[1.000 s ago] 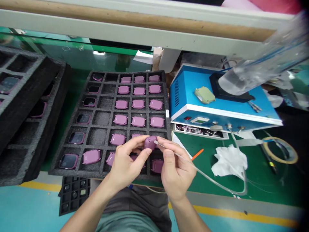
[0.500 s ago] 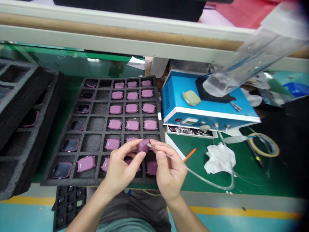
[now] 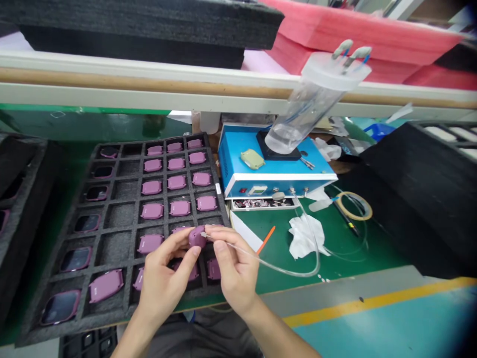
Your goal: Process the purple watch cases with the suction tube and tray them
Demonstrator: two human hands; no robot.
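My left hand (image 3: 164,271) pinches a small purple watch case (image 3: 196,237) between thumb and fingers, held above the foam tray. Closed around the end of a thin clear tube (image 3: 276,269) is my right hand (image 3: 238,268). The tube's pale tip (image 3: 203,234) meets the side of the watch case; whether it sits inside a hole I cannot tell. Below and beyond my hands, the dark foam tray (image 3: 118,223) holds several purple watch cases in its compartments, with dark-screened ones along its left column. My hands hide some of the near compartments.
A blue machine (image 3: 238,166) stands behind the tray's right side, bearing a clear cylinder (image 3: 305,109) and a pale green watch case (image 3: 252,158). An orange stick (image 3: 266,240), crumpled tissue (image 3: 303,237) and tape roll (image 3: 354,206) lie to the right. A shelf beam (image 3: 149,94) crosses behind.
The camera view has swung right and up, so the bench things appear further left and lower. My hands keep the same hold on the watch case and tube.
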